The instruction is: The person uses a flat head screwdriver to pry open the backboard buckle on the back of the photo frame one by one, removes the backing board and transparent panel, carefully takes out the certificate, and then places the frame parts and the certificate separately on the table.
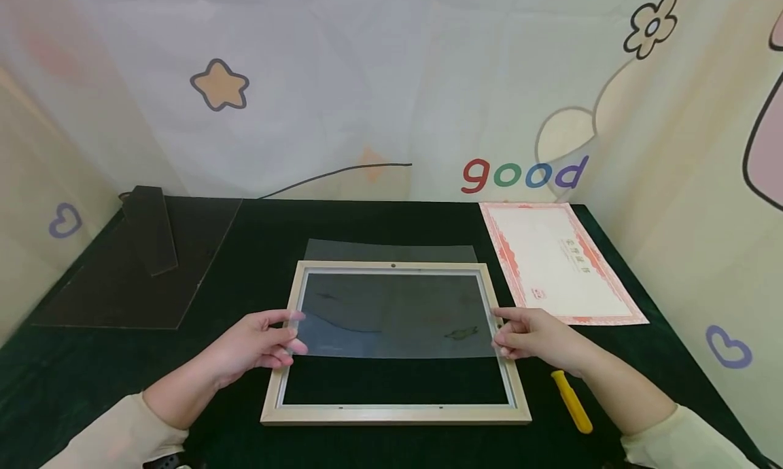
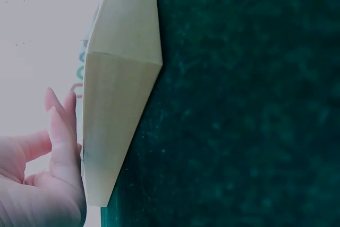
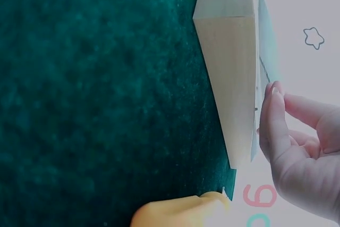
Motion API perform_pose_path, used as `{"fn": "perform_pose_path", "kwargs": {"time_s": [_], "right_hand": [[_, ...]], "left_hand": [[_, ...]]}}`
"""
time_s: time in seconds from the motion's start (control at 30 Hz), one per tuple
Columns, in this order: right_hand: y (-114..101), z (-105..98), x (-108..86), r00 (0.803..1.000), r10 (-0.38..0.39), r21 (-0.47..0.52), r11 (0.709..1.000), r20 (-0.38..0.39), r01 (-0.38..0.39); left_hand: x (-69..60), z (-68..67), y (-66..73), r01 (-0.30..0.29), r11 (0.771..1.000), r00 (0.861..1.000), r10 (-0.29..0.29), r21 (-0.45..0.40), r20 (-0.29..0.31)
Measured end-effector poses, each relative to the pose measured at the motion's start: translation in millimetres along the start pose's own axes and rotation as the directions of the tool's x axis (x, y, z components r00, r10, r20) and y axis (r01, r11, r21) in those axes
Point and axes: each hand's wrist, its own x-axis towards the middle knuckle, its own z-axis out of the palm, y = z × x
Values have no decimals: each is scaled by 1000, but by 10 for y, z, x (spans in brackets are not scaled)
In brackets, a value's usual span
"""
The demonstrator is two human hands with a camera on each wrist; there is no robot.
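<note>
A clear, thin sheet extends over the pale wooden picture frame, its far edge past the frame's far side and its near edge above the opening. My left hand pinches the sheet's left edge between thumb and fingers, over the frame's left side. At the opposite edge, my right hand pinches it the same way. Both wrist views show the frame's outer side, with the left hand and right hand just beyond it. Part of the sheet shows behind the frame in the right wrist view.
A yellow-handled tool lies right of the frame. Behind it is a red-bordered paper certificate. A dark backing board with a stand flap lies at the far left. Dark green cloth covers the table.
</note>
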Motion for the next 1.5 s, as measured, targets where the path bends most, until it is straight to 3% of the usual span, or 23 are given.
{"fn": "perform_pose_path", "kwargs": {"time_s": [0.4,0.8,0.97,1.5], "right_hand": [[-4,-24,12,999,8,-7,1000,-31,-8],[-72,-32,22,991,24,-27,999,-135,-27],[-53,-37,41,990,-3,-5,1000,-139,2],[3,-84,130,989,-43,-23,999,-143,40]], "left_hand": [[19,-4,19,21,1000,1000,-21,-5,-3],[25,-57,65,-28,996,1000,27,-82,-9],[35,-63,71,-47,995,999,47,-83,-8],[176,-139,58,-41,988,998,34,-146,-54]]}}
